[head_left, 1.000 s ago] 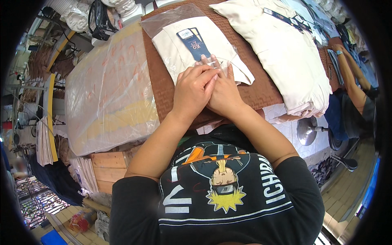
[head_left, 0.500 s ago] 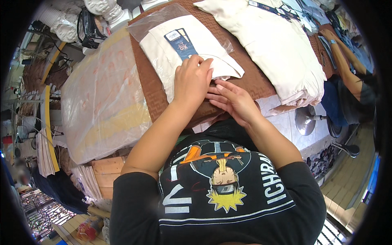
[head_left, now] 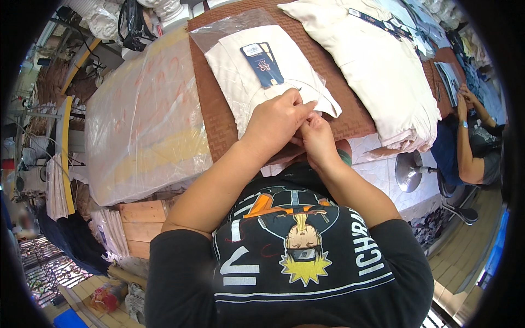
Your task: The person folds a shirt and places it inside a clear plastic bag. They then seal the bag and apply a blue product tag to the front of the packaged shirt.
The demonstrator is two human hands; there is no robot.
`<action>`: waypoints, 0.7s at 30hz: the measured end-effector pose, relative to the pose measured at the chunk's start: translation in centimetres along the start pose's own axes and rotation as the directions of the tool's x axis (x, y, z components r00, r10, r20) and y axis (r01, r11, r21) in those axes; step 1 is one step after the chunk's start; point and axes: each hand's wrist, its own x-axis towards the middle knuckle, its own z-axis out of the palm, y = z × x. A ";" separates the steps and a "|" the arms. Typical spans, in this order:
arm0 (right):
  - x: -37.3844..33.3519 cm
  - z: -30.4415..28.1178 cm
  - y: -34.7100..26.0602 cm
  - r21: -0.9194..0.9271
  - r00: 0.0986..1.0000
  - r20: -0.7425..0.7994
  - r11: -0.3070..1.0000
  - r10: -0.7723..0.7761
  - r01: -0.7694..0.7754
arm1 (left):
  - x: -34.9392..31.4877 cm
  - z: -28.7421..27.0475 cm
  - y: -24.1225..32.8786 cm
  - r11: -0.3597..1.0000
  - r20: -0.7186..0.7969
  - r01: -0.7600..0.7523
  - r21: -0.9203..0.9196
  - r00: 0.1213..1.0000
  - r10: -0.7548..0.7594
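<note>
Left hand [head_left: 280,121] and right hand [head_left: 319,139] meet at the near edge of the garment [head_left: 299,64].
From my end I see both sets of fingers curled in close together — whether either hand grips anything, I cannot tell. The garment lies folded on the mat [head_left: 350,117], a blue tag [head_left: 265,66] on top, plastic [head_left: 235,23] showing past its far edge. Right of the garment lies a cream pile [head_left: 383,76]; left of it, a wrapped bundle [head_left: 147,117] — and beyond that garment, far left, a black bag [head_left: 134,27].

cream garment [head_left: 295,68] | folded | apparently in clear plastic [head_left: 232,27] | on brown mat [head_left: 209,104]
</note>
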 end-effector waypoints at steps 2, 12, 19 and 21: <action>0.4 0.1 0.4 -0.028 0.998 -0.057 0.999 -0.040 0.039 | -0.2 0.1 -0.1 1.000 0.032 0.012 0.002 0.999 -0.012; 4.0 0.3 0.5 -0.081 0.987 -0.082 0.988 -0.137 0.130 | 0.4 -1.0 -0.3 0.995 -0.011 0.029 -0.092 0.999 -0.030; 7.0 -0.1 1.4 0.113 0.994 -0.035 0.988 -0.103 0.107 | 0.8 -1.4 -0.3 0.994 -0.036 0.028 -0.108 0.999 -0.032; 8.4 -0.5 2.1 0.297 0.997 0.015 0.952 -0.077 0.069 | 1.0 -1.3 -0.3 0.993 -0.054 0.015 -0.117 0.998 -0.022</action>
